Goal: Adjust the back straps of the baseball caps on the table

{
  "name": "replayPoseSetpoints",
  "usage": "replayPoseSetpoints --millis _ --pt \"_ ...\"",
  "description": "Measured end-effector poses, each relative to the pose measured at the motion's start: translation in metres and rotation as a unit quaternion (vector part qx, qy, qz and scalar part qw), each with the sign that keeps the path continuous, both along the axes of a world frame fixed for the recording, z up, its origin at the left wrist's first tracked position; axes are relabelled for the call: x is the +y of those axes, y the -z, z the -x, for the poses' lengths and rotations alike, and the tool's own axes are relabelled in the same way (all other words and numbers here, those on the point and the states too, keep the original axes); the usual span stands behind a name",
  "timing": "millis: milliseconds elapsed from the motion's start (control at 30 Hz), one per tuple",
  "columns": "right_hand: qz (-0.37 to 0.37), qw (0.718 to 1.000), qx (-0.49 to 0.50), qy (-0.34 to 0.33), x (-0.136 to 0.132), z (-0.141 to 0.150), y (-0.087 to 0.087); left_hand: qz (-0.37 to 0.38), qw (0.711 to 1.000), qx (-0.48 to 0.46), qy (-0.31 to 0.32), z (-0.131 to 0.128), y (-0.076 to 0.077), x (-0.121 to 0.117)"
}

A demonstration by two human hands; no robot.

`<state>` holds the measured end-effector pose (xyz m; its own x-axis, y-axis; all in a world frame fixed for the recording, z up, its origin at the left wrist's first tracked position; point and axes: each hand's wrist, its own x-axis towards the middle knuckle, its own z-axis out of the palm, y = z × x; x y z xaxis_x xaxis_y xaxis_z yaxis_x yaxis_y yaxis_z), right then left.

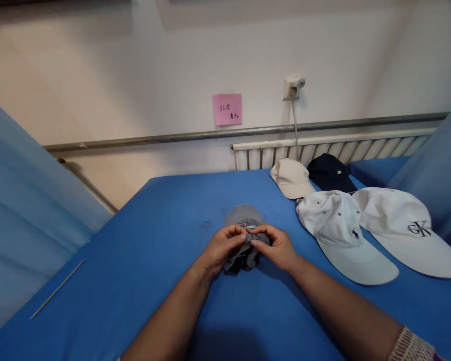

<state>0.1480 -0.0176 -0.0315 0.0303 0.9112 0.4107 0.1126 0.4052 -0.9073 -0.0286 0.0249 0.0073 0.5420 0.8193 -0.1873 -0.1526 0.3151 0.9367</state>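
The left hand (222,246) and right hand (276,245) each pinch the gray cap (242,214) between thumb and finger, nearly meeting, at the middle of the blue desk (135,265). Right of it lie a pale cap (328,220), white cap (393,208), beige cap (291,173) and navy cap (327,168); a stick (57,290) lies far left.

Gray cap (244,213), rounded far side, rumpled near side with dark parts, partly hidden, on a blue tabletop (143,260)

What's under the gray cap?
Blue tabletop shows around the gray cap. The patch directly beneath is covered by the cap itself, so whether anything else lies there can't be seen.
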Motion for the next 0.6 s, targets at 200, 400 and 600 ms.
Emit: replayPoseSetpoints --millis 200,400,600 --pt "0.002 1.0 -0.003 0.0 0.0004 -0.0012 0.0 -0.019 0.999 0.027 0.008 0.0006 0.0018 0.0009" --pt "-0.004 1.0 -0.013 -0.011 -0.0001 -0.0005 -0.0013 -0.046 0.997 0.058 0.002 -0.003 0.0021 0.0003" --pt "-0.011 1.0 -0.014 -0.01 0.0006 0.0004 -0.0021 -0.049 0.998 0.047 -0.009 -0.0049 0.0025 -0.0012"
